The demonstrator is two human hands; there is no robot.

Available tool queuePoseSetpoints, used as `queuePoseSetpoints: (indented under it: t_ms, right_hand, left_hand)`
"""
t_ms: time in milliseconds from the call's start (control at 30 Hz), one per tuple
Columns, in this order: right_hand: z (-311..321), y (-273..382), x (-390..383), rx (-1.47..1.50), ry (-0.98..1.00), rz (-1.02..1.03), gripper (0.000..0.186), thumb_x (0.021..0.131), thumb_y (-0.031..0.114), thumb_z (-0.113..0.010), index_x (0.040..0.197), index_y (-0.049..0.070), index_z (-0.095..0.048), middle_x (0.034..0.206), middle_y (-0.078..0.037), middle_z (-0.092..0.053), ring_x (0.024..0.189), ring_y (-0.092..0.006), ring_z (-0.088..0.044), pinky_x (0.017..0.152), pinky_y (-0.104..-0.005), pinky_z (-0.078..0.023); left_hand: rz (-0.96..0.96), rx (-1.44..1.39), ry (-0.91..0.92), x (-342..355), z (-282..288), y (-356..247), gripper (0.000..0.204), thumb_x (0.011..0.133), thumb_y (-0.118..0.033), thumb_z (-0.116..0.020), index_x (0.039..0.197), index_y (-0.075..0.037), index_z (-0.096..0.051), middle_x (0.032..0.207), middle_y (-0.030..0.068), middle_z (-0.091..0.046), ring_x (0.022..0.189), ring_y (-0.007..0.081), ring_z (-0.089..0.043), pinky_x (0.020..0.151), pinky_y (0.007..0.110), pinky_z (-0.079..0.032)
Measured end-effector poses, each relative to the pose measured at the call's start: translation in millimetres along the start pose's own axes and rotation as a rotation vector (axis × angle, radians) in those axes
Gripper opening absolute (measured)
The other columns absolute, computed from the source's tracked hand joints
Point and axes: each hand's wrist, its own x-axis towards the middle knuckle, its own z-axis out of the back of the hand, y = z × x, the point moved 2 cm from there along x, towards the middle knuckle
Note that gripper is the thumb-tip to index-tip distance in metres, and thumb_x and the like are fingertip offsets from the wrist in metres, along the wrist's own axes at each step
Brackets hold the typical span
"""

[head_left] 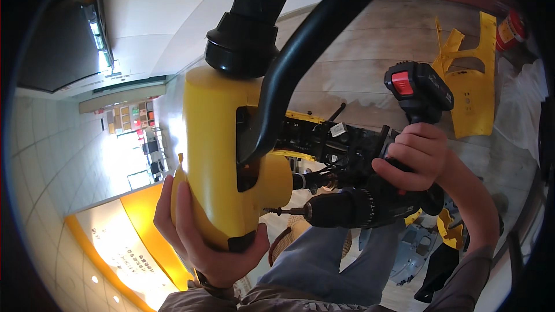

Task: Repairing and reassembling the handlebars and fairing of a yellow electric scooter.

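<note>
A yellow plastic housing (211,138) with a dark opening in its side fills the middle of the view. A thick black tube (248,34) meets one end, and a curved black bar (312,46) runs into the opening. My left hand (217,254) wraps round the housing's lower end, thumb on the near side. In my right hand (419,156) is a cordless drill (347,208), gripped by the handle. Its long bit points left, the tip right at the housing's lower edge; whether it touches I cannot tell. Behind lies a black frame (329,138) with wiring.
Yellow plastic panels (474,98) lie on the wooden floor at the right, beside a red bucket (510,30) and a clear plastic bag (523,104). A grey moulded part (413,248) sits near my legs. A lit orange-and-white sign (124,254) stands at lower left.
</note>
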Motion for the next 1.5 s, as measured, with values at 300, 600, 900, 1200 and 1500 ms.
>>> queuePoseSetpoints:
  t_ms: [300, 600, 900, 1200, 1500]
  right_hand:
    - [-23, -11, -3, 0.048, -0.063, 0.018, 0.036, 0.069, 0.009, -0.072, 0.102, 0.024, -0.066, 0.070, 0.006, -0.051, 0.057, -0.0086, -0.051, 0.056, -0.0206, -0.042]
    - [-38, -19, 3, 0.076, -0.104, 0.048, 0.037, 0.069, 0.011, -0.071, 0.103, 0.024, -0.067, 0.070, 0.005, -0.052, 0.057, -0.0092, -0.052, 0.055, -0.0208, -0.041]
    - [-53, -23, 11, 0.061, -0.149, 0.057, 0.032, 0.073, 0.013, -0.069, 0.103, 0.024, -0.067, 0.071, 0.004, -0.053, 0.058, -0.0098, -0.053, 0.056, -0.0216, -0.042]
    - [-54, -16, 3, 0.050, -0.193, 0.021, 0.035, 0.072, 0.010, -0.069, 0.104, 0.024, -0.066, 0.071, 0.005, -0.053, 0.058, -0.0090, -0.053, 0.056, -0.0213, -0.044]
    - [-45, -21, 8, 0.051, -0.141, 0.041, 0.037, 0.072, 0.009, -0.070, 0.105, 0.022, -0.066, 0.070, 0.005, -0.051, 0.058, -0.0096, -0.053, 0.055, -0.0214, -0.043]
  left_hand:
    - [0.020, -0.008, 0.008, -2, -3, 1, 0.097, 0.056, -0.025, -0.068, 0.143, 0.001, -0.035, 0.138, 0.0239, -0.040, 0.131, 0.0398, -0.039, 0.108, 0.051, -0.035]
    - [-0.002, 0.019, -0.012, -3, -4, 3, 0.098, 0.056, -0.032, -0.068, 0.142, 0.001, -0.035, 0.139, 0.0236, -0.040, 0.129, 0.0388, -0.040, 0.107, 0.050, -0.037]
    - [-0.008, 0.044, -0.006, -1, -1, 5, 0.100, 0.056, -0.033, -0.068, 0.143, -0.001, -0.033, 0.137, 0.0224, -0.039, 0.130, 0.0376, -0.041, 0.107, 0.047, -0.039]
    - [0.004, 0.000, 0.014, -2, -2, 0, 0.100, 0.053, -0.028, -0.067, 0.143, -0.002, -0.033, 0.137, 0.0228, -0.040, 0.130, 0.0385, -0.041, 0.108, 0.048, -0.038]
    - [0.010, -0.016, -0.004, 0, -6, 1, 0.100, 0.053, -0.027, -0.067, 0.143, -0.002, -0.033, 0.137, 0.0225, -0.040, 0.131, 0.0388, -0.039, 0.108, 0.050, -0.037]
